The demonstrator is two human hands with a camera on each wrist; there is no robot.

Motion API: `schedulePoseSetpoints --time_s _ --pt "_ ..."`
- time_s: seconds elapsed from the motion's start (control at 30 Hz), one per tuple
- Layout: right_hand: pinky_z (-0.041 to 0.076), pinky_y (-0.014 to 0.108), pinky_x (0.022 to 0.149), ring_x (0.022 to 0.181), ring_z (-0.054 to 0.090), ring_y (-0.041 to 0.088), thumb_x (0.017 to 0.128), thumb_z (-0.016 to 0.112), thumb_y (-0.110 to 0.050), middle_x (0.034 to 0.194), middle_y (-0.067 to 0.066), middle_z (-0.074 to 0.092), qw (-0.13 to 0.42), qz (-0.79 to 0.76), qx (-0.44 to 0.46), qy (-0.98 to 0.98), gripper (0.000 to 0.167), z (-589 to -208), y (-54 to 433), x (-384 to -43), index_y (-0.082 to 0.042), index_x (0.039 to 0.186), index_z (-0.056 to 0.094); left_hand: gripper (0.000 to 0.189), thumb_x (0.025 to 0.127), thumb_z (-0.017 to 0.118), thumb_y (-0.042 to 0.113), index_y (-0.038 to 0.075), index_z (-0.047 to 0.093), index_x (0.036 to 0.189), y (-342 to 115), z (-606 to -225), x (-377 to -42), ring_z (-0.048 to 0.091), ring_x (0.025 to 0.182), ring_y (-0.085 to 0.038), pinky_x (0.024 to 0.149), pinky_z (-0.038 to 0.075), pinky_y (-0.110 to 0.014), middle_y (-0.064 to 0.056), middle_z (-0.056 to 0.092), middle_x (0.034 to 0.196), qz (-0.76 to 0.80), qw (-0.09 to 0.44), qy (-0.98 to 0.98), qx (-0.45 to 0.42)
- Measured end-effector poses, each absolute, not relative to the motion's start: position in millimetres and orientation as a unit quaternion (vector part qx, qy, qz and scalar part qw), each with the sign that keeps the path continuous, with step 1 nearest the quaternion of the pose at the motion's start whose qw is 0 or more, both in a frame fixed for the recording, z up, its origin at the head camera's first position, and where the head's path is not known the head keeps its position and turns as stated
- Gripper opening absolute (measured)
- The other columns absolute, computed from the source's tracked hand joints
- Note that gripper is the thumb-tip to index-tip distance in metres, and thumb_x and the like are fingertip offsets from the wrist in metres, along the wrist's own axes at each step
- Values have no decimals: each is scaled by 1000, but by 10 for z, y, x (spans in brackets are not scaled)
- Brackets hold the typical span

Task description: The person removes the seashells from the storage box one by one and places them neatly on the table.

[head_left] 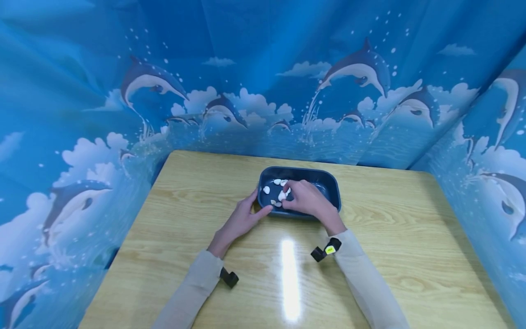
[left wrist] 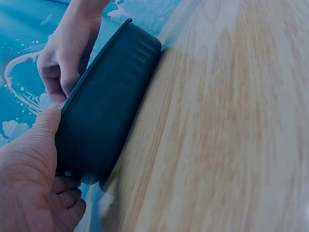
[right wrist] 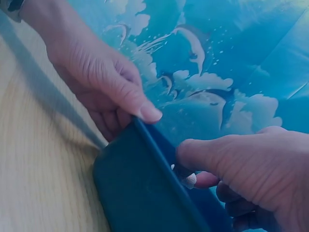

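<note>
A dark blue rectangular basin [head_left: 328, 183] with rounded corners stands on the table. My left hand [head_left: 241, 219] grips its near left corner. The left thumb lies at the rim and the fingers curl against the outer wall, as the left wrist view shows on the basin [left wrist: 106, 106]. Over the inside of the basin, my right hand [head_left: 307, 199] pinches a small white seashell [right wrist: 189, 181] between thumb and finger; the hand partly covers it. Several other pale shells lie on the basin floor, among them a white shell [head_left: 266, 189] at the left and a greyish one [head_left: 278, 204] near the front wall.
The wood-grain table [head_left: 197, 192] extends around the basin on all sides. A blue curtain [head_left: 255, 55] printed with dolphins hangs behind and beside the table. Small black cameras are strapped at both wrists, one of them a wrist camera [head_left: 228, 277] on the left.
</note>
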State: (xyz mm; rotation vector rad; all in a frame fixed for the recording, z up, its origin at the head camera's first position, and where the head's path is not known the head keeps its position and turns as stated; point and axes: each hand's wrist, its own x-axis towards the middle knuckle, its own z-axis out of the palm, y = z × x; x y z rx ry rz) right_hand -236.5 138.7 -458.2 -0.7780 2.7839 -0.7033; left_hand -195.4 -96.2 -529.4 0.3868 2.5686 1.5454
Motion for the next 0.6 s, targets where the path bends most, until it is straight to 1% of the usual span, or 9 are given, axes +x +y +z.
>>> schedulePoseSetpoints --time_s 0.17,0.33,0.6 --pt "30 27 46 49 41 13 91 73 -28 58 -4 47 57 -243 -257 934 27 -4507 1444 -2239 -10 110 72 83 102 66 46 16 24 167 -959 -5294 -1955 27 156 -19 125 30 -42 -3 27 170 508 59 850 130" --pt "31 27 48 51 41 12 88 74 -29 61 -5 47 28 -243 -259 934 24 -4463 1487 -2114 -13 106 71 84 102 66 47 15 24 167 -955 -5295 -1950 26 157 -19 125 29 -43 -2 26 171 508 58 850 127" --pt "28 24 47 50 37 7 89 76 -29 60 -8 44 25 -255 -272 927 22 -4467 1503 -1904 -16 106 72 84 102 67 44 12 25 166 -952 -5311 -1957 27 156 -20 125 31 -45 -5 28 170 512 46 846 139"
